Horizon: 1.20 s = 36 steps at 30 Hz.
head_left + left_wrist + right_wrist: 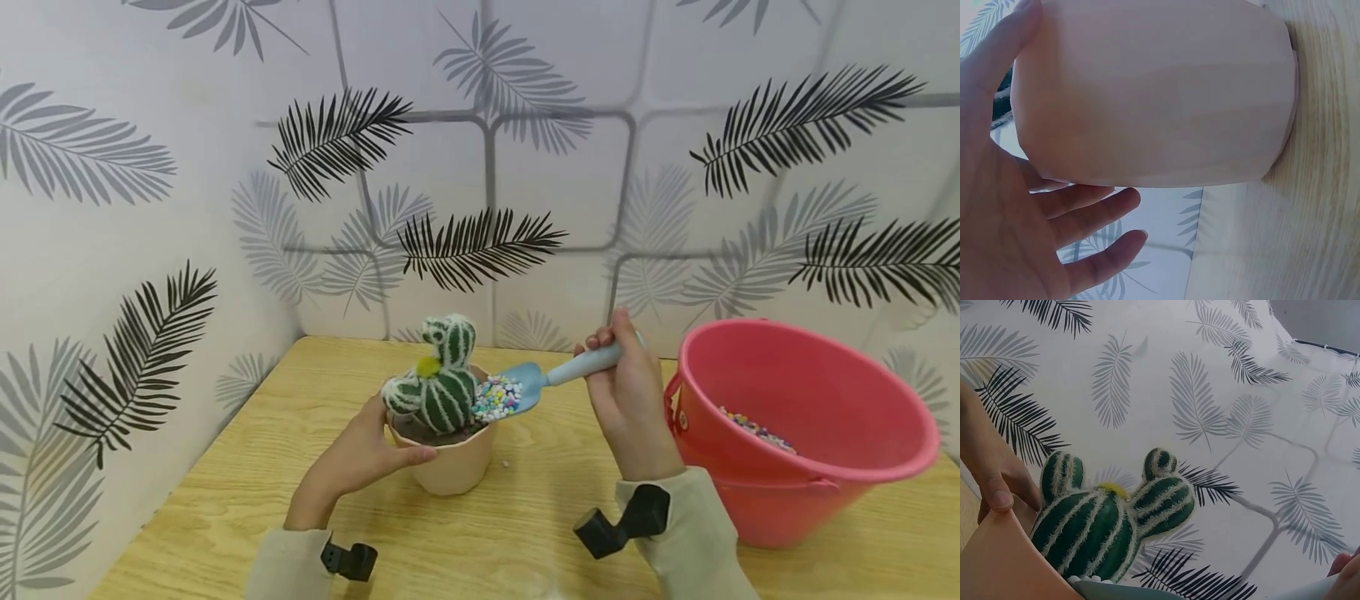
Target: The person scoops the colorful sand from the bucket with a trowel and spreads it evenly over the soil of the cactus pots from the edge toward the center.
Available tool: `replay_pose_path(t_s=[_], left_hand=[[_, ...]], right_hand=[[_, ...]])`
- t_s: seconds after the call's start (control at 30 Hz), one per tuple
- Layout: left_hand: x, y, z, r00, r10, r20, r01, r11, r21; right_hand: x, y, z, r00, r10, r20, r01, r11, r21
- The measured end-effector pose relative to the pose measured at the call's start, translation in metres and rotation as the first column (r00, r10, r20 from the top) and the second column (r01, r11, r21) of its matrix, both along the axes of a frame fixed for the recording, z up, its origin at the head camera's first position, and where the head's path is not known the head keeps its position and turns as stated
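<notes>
A green cactus (450, 396) with white fuzzy ridges and a yellow tuft stands in a peach plant pot (450, 471) on the table. My left hand (363, 454) holds the pot's left side, its thumb on the near rim; the left wrist view shows fingers around the pot wall (1160, 106). With my right hand (630, 408) I grip the pale handle of a small blue trowel (532, 385). Its scoop carries colourful pebbles (497, 397) and tilts at the pot's right rim, beside the cactus. In the right wrist view only part of the trowel (1122, 590) shows.
A pink bucket (772, 504) stands right of my right forearm, with more colourful pebbles (757, 430) inside. One loose pebble (506, 464) lies on the wooden table (247, 458) near the pot. A wall with leaf-patterned covering (555, 183) rises directly behind the table.
</notes>
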<state>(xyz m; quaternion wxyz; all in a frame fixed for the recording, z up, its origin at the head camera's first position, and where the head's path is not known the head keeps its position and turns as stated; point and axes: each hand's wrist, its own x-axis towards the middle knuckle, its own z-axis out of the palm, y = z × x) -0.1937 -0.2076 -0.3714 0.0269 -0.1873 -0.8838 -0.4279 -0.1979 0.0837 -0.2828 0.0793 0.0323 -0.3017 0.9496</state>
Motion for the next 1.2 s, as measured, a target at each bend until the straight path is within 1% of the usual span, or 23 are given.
replay_pose_path(t_s=[0.1,0.2,0.37,0.43,0.63,0.8,0.97,1.1,1.2], left_hand=[[0.000,0.001,0.001,1.000,-0.009,-0.011,0.009,1.000,0.007],[0.002,0.004,0.004,1.000,-0.011,-0.023,0.010,1.000,-0.011],[0.006,0.010,0.011,0.999,-0.020,-0.043,0.018,0.999,-0.046],[0.007,0.009,0.012,0.999,-0.025,-0.034,0.024,0.999,-0.036],[0.008,0.004,0.011,0.998,-0.058,-0.019,0.058,0.998,-0.024],[0.007,0.003,0.011,0.998,-0.054,-0.013,0.053,0.998,-0.034],[0.009,0.006,0.012,0.998,-0.064,-0.018,0.064,0.998,-0.029],[0.010,0.010,0.015,0.997,-0.080,-0.017,0.079,0.996,-0.035],[0.011,0.010,0.015,0.998,-0.058,-0.013,0.057,0.997,-0.043]], right_hand=[[0.000,-0.001,0.000,1.000,-0.006,-0.002,0.006,1.000,0.013],[-0.001,-0.002,-0.001,1.000,-0.019,-0.009,0.019,0.999,0.029],[-0.002,-0.005,-0.002,0.999,-0.032,-0.029,0.033,0.999,0.024],[-0.002,-0.004,-0.002,0.999,-0.024,-0.034,0.024,1.000,0.018],[0.000,0.001,0.002,1.000,-0.002,-0.011,0.002,0.999,0.042],[0.000,0.004,0.004,1.000,0.001,-0.013,-0.001,0.998,0.055],[-0.002,0.002,0.001,1.000,0.005,-0.007,-0.005,0.999,0.051],[-0.003,-0.002,-0.002,1.000,-0.016,-0.009,0.017,0.998,0.055],[-0.004,-0.004,-0.003,1.000,-0.023,-0.020,0.024,0.998,0.057]])
